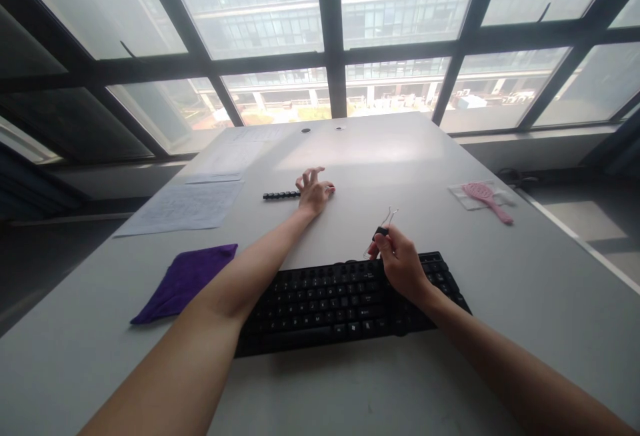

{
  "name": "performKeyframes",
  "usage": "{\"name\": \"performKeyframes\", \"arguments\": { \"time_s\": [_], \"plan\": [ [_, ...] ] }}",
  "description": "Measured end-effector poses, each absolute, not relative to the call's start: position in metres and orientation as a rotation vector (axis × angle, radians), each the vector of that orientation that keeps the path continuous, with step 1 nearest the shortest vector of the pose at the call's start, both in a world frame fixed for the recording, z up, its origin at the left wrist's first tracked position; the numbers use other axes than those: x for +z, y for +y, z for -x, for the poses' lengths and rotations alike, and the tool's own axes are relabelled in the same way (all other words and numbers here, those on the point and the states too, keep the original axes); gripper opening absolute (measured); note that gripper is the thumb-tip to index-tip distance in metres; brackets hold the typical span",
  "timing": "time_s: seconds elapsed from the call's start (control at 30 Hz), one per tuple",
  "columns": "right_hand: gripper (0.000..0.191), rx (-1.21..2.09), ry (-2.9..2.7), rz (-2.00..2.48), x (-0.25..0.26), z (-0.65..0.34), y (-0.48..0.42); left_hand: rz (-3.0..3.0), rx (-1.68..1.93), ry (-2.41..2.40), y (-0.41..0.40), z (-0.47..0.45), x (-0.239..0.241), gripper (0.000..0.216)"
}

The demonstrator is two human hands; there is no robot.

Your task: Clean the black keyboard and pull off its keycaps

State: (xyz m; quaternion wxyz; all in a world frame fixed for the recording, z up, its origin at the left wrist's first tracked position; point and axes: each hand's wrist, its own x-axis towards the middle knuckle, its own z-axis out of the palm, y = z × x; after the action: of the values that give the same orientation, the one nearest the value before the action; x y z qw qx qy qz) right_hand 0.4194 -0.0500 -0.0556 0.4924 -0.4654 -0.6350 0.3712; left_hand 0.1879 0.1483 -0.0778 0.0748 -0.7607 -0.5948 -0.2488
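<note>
My left hand (314, 195) reaches over the table, fingers spread and slightly curled, at the right end of a row of small black keycaps (281, 195). It covers part of that row, and anything under the palm is hidden. Pinched between the thumb and fingers of my right hand (400, 259) is a wire keycap puller (382, 230) with a black middle and thin metal loops at both ends. That hand is above the upper right part of a black keyboard (320, 306), which lies at a slight tilt near me. My left forearm crosses the keyboard's left end.
A purple cloth pouch (187, 283) lies left of the keyboard. Printed paper sheets (185, 208) are spread on the left side of the white table (525, 303). To the right, a pink hairbrush (483, 196) rests on a clear plastic bag. Large windows (280, 29) stand behind.
</note>
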Motion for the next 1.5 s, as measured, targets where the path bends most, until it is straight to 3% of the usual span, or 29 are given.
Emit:
{"name": "performKeyframes", "arguments": {
  "time_s": [0.77, 1.03, 1.23, 1.5],
  "plan": [
    [0.031, 0.885, -1.561, 1.152, -0.056, -0.420, -0.051, 2.337, -0.775, -1.760, 0.154, -0.184, -0.084, 0.010],
    [0.030, 0.804, -1.542, 1.150, -0.056, -0.421, -0.050, 2.254, -0.928, -1.861, 0.141, -0.188, -0.065, 0.030],
    [0.031, 0.747, -1.516, 1.174, -0.057, -0.421, -0.049, 2.334, -0.954, -1.751, 0.091, -0.210, -0.016, 0.036],
    [0.032, 0.783, -1.428, 1.157, -0.055, -0.403, -0.049, 2.672, -0.424, -1.533, -0.051, -0.238, -0.003, 0.029]
  ]
}}
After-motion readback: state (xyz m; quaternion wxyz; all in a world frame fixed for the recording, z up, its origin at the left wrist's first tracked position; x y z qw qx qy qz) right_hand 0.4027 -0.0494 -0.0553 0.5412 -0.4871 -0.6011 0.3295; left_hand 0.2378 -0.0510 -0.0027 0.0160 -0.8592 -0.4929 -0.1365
